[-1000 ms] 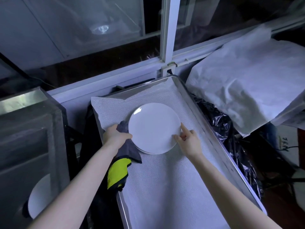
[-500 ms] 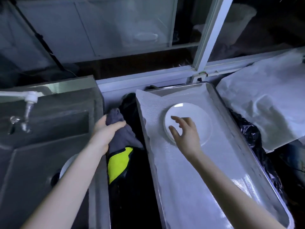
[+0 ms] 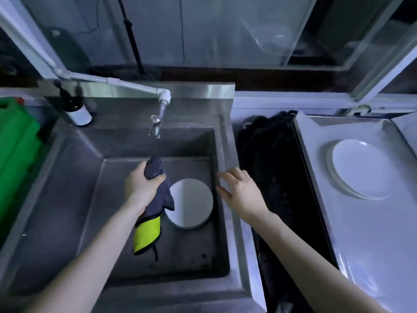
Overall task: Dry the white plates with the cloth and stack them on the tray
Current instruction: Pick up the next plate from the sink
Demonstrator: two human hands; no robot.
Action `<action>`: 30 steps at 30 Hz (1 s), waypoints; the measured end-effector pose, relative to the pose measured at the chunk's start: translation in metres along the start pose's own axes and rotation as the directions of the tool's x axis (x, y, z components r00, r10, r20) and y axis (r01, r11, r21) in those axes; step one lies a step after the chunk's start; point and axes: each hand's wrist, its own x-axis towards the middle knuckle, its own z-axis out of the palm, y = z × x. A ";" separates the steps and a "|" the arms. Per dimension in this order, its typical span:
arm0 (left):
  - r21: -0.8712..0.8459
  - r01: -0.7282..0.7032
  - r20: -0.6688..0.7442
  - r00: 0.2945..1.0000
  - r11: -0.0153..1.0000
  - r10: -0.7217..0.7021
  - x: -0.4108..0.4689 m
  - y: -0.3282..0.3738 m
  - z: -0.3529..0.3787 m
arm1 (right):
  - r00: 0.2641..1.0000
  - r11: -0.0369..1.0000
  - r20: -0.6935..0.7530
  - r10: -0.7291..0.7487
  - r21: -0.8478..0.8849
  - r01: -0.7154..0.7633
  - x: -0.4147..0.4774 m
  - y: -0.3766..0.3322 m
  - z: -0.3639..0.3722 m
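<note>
My left hand point(image 3: 141, 186) grips a bunched grey cloth point(image 3: 158, 199) with a yellow patch, which hangs over the steel sink point(image 3: 67, 177). A white plate point(image 3: 191, 204) lies flat in the sink basin, just right of the cloth. My right hand point(image 3: 239, 190) hovers over the sink's right rim with fingers spread and holds nothing. On the right, a small stack of white plates point(image 3: 361, 168) rests on the cloth-lined metal tray point(image 3: 361, 245).
A tap point(image 3: 158, 118) juts over the back of the sink. A dark bottle point(image 3: 76, 109) stands at the sink's back left, beside a green container point(image 3: 15, 150). Dark plastic point(image 3: 270, 177) fills the gap between sink and tray. Windows run along the back.
The view swung left from the tray to the sink. My right hand left the stacked plates and moved to the sink rim. My left hand carried the cloth over the basin.
</note>
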 end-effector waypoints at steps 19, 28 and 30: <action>0.479 0.125 0.197 0.949 0.869 -0.246 0.086 -0.201 0.090 | 0.669 0.862 0.543 0.507 -0.329 -0.386 0.080 0.028 0.215; 0.468 0.262 0.243 0.880 0.844 -0.409 0.114 -0.237 0.131 | 0.549 0.720 0.482 0.683 -0.312 -0.620 0.096 0.041 0.259; 0.415 0.339 0.231 0.859 0.845 -0.458 0.117 -0.240 0.132 | 0.551 0.709 0.470 0.689 -0.280 -0.647 0.096 0.040 0.259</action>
